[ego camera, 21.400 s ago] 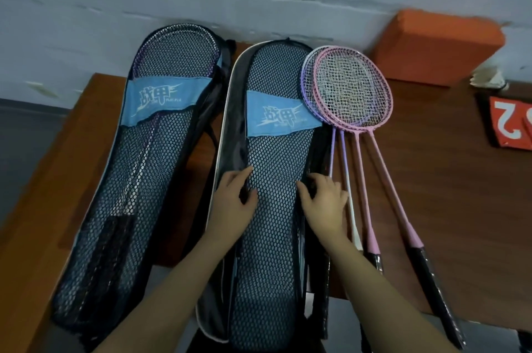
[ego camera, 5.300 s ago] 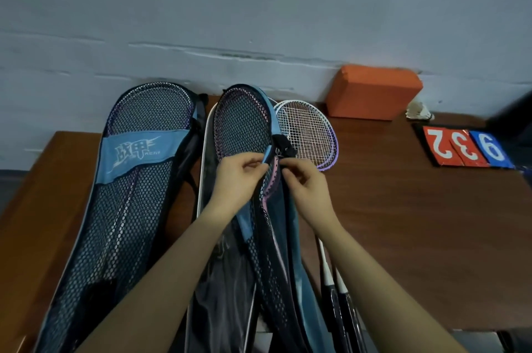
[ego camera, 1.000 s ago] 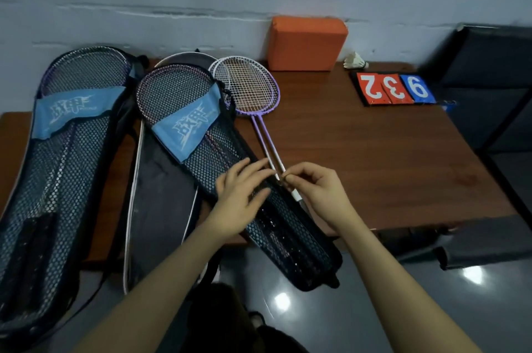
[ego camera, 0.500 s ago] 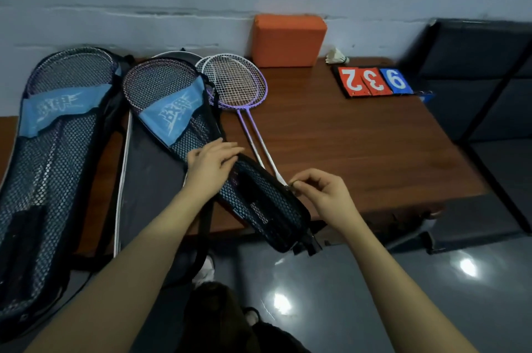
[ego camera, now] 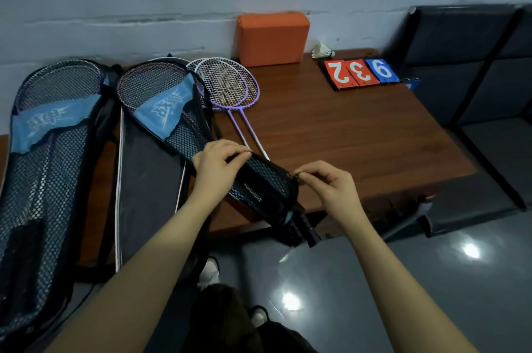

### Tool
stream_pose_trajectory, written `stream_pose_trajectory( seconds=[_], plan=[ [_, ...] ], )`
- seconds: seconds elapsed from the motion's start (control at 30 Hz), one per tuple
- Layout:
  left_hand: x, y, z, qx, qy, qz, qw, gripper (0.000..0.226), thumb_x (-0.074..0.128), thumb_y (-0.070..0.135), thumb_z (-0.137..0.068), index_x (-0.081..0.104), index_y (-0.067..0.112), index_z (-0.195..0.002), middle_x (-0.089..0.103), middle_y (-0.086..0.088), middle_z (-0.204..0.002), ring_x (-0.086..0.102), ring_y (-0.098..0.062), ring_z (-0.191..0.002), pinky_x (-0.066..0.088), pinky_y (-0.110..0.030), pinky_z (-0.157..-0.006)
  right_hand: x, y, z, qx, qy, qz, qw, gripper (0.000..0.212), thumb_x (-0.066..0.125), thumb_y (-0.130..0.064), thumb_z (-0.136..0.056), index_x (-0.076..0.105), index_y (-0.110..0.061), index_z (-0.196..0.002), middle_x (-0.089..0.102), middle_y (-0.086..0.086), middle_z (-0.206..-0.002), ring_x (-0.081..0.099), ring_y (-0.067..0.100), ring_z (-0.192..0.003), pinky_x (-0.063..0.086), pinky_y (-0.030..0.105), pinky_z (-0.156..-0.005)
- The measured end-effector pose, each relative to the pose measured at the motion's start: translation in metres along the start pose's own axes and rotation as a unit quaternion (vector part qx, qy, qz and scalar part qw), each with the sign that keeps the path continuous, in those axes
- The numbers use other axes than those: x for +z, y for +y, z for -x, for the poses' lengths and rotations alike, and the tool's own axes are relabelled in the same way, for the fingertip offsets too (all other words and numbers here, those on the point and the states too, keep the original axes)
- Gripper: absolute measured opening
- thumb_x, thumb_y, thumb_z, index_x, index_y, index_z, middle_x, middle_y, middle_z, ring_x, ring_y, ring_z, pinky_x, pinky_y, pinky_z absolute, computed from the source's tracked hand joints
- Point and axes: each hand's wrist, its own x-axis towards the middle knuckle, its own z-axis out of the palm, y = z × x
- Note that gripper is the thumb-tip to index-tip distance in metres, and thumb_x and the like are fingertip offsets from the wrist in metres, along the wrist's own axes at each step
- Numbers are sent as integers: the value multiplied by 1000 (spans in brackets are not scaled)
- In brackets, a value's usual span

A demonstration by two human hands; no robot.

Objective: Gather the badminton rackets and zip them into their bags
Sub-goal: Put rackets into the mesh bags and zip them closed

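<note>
A mesh racket bag [ego camera: 172, 110] with a blue label lies slanted across the wooden table [ego camera: 345, 134], rackets showing through its mesh. My left hand [ego camera: 216, 168] grips its narrow handle end. My right hand [ego camera: 328, 185] pinches the zipper pull at the bag's right edge near that end. Black racket grips [ego camera: 305, 226] stick out past the table's front edge. Two loose purple and white rackets [ego camera: 230, 85] lie just right of the bag. A second mesh bag [ego camera: 49, 151] holding rackets lies at the far left.
A black flat bag panel [ego camera: 149, 197] with white piping lies under the slanted bag. At the back stand an orange block [ego camera: 273, 37], a shuttlecock [ego camera: 322, 50] and number cards [ego camera: 359, 73]. Dark padded seats [ego camera: 475, 79] sit to the right; grey floor lies below.
My right hand has drawn the zipper pull further toward the bag's handle end over the last second. My left hand moved from resting flat on the mesh to gripping the handle end.
</note>
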Motion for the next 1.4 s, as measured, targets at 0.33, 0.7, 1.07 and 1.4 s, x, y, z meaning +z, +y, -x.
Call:
stream_pose_trajectory(
  seconds=[0.33, 0.7, 1.07, 1.4],
  plan=[
    [11, -1, -17, -21, 37, -25, 999, 10, 65, 26, -85, 74, 23, -86, 66, 7, -95, 53, -18, -110, 32, -46, -97, 1, 15, 12, -40, -5, 134, 990, 16, 62, -3, -86, 69, -16, -82, 64, -6, -83, 60, 2, -78, 46, 14, -71],
    [-2, -79, -3, -139, -88, -123, 979, 51, 54, 30, -91, 37, 21, -138, 31, -10, -141, 26, -31, -128, 22, -45, -106, 69, 37, -48, -29, -63, 385, 920, 43, 56, -37, -88, 46, -22, -127, 60, -3, -113, 56, 19, -103, 34, 33, -82],
    [-16, -134, -47, -247, -69, -122, 959, 61, 56, 36, -89, 33, 7, -138, 34, -17, -136, 35, -35, -123, 27, -44, -103, 141, 36, -154, -64, -129, 451, 881, 50, 55, -27, -89, 38, -22, -136, 63, 2, -106, 58, 27, -99, 36, 37, -80],
    [-9, -137, -54, -284, -12, 94, 954, 78, 69, 18, -82, 21, 10, -144, 24, -10, -143, 48, -24, -117, 38, -24, -99, 158, 29, -177, -75, -136, 393, 906, 45, 57, -12, -85, 52, -21, -128, 62, -1, -118, 61, 23, -96, 46, 34, -73]
  ],
)
